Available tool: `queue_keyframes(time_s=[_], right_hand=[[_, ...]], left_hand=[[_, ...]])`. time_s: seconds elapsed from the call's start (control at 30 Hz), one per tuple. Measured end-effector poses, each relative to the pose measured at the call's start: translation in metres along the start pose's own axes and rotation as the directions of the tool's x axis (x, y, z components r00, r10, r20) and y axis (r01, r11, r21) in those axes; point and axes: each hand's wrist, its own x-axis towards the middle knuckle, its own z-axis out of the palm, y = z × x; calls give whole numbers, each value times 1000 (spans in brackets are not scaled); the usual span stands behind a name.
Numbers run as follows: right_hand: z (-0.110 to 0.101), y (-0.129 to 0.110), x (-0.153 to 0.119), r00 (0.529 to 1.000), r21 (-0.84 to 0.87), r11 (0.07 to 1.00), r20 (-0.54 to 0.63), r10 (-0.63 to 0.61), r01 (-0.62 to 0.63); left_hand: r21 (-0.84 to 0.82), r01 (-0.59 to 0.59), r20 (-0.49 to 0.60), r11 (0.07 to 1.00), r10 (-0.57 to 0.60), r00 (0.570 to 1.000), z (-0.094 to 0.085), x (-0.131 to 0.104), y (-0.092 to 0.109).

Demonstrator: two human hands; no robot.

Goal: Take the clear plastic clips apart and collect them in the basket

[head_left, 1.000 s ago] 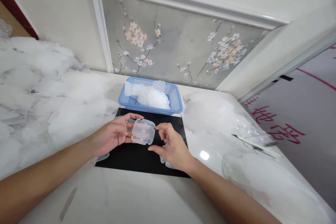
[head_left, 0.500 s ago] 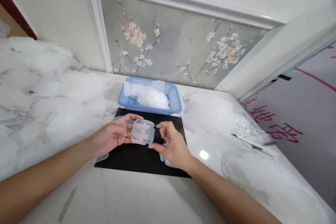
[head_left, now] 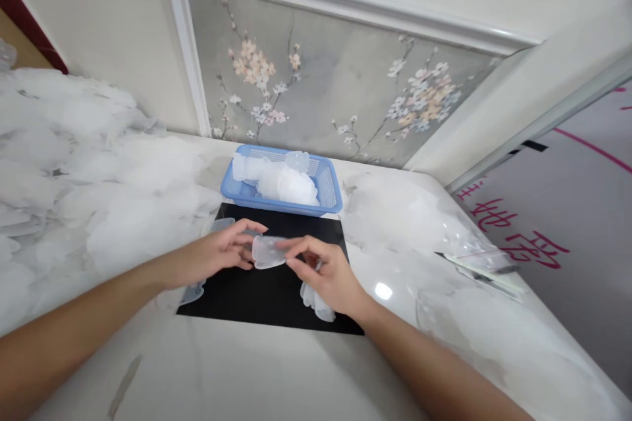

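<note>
A translucent plastic piece [head_left: 268,253] is raised above the black mat [head_left: 251,296]. My right hand [head_left: 323,273] pinches its right edge between thumb and fingers. At its left side, my left hand [head_left: 224,251] has its fingers apart, close to the piece's edge and not gripping it. More clear pieces [head_left: 316,302] are bunched below my right hand, partly hidden by it. Other pieces [head_left: 193,292] lie at the mat's left edge, partly behind my left hand and wrist.
Behind the mat stands a blue basket [head_left: 281,206] holding whitish pieces. A large heap of translucent pieces [head_left: 123,197] covers the left side. On the right are another pile [head_left: 395,210] and clear plastic bags [head_left: 486,260]. A framed floral panel [head_left: 326,79] is behind.
The right hand has taken hold of the plastic piece, which now appears tilted and narrower. The left hand has let go of it. The bunched pieces under the right hand show more.
</note>
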Motion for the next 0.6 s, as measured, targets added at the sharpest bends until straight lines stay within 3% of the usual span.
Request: queue_keyframes(time_s=[0.03,0.1,0.17,0.27,0.37,0.6], right_hand=[[-1,1,2,996,107,991,-10,86,-84],[-2,4,5,965,313,919,-27,260,-239],[-4,8,8,926,464,820,2,378,-335],[-7,11,10,892,590,701,77,446,-401],[-8,10,11,882,652,639,102,459,-408],[-9,7,13,887,697,607,91,452,-381]], left_hand=[[196,-10,-24,981,15,1000,-6,-3,2],[526,-26,-58,850,66,996,-18,-11,8],[689,-35,12,724,37,999,-29,-20,13],[798,-16,103,602,-111,988,-37,-28,15],[850,8,96,526,-169,981,-35,-29,11],[830,-29,119,557,-126,985,-31,-26,16]])
